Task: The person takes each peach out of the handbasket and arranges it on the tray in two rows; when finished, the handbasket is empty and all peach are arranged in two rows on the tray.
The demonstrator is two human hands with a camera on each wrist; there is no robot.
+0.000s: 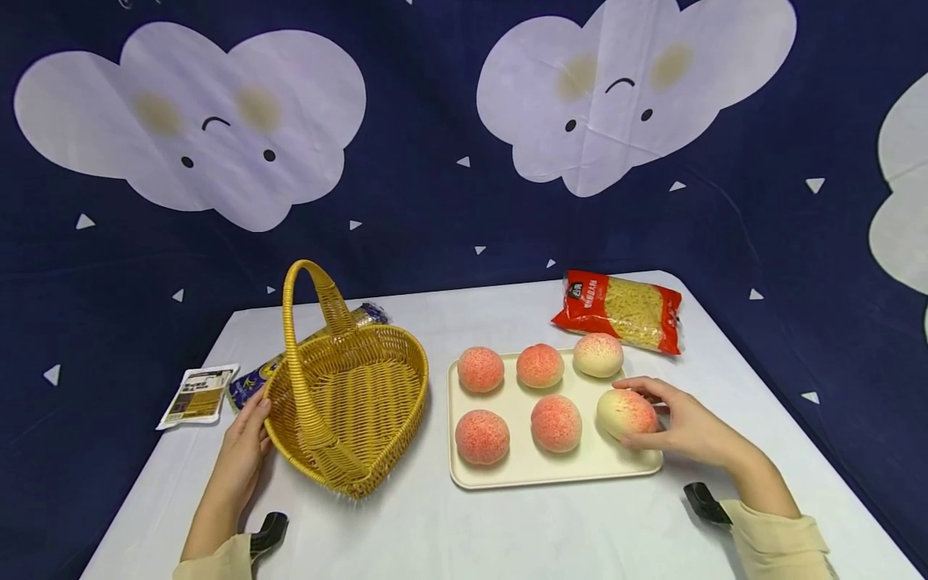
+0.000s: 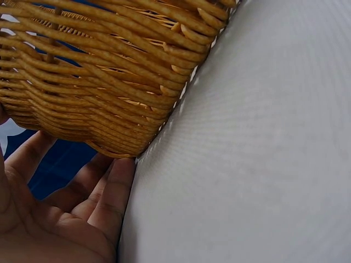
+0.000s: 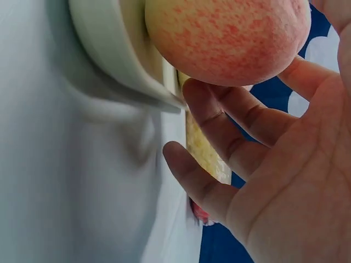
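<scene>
My right hand (image 1: 677,423) grips a peach (image 1: 627,413), pale yellow with a red blush, at the right end of a cream tray (image 1: 558,475). In the right wrist view, fingers (image 3: 205,107) curve round the underside of this peach, and the little finger stands apart from it. Several other peaches (image 1: 557,423) lie on the tray in two rows. On the left, a yellow wicker basket (image 1: 362,403) with a tall arched handle stands with nothing in it. My left hand (image 1: 245,451) touches its left side, the fairly straight fingers (image 2: 115,189) against the weave near the tabletop.
A red bag of pasta (image 1: 631,310) lies behind the tray at the back right. Behind the basket is a long blue-and-clear packet (image 1: 254,383), partly hidden. A flat white-and-brown packet (image 1: 197,396) lies at the table's left edge. A dark blue cloud-printed cloth (image 1: 420,161) hangs behind.
</scene>
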